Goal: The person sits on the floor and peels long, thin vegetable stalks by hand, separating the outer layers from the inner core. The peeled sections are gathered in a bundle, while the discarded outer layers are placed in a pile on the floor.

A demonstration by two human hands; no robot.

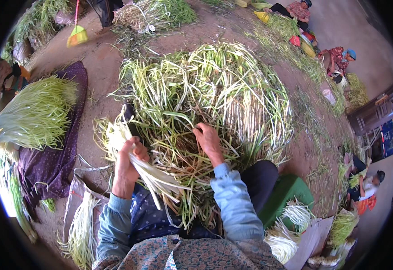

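Observation:
My left hand (130, 160) is closed around a bunch of pale blanched chives (154, 179), whose white stalks slant down to the right over my lap. Right of it, my right hand (207, 140) has thumb and fingertips pinched at a green leaf (181, 116) on the near side of a big heap of long leafy chives (230, 91). Whether the leaf is firmly gripped is hard to see. Dry brown stems and loose leaves lie tangled beneath both hands. Dark dotted cloth (156, 216) covers my lap.
Left, a large tied chive bundle (36, 114) rests on purple dotted cloth (47, 172). White stalks (85, 229) lie on a sack near my left arm. A green seat (284, 195) and white stalk piles (281, 243) are at my right. Several people sit along the right; a broom (77, 35) stands far left.

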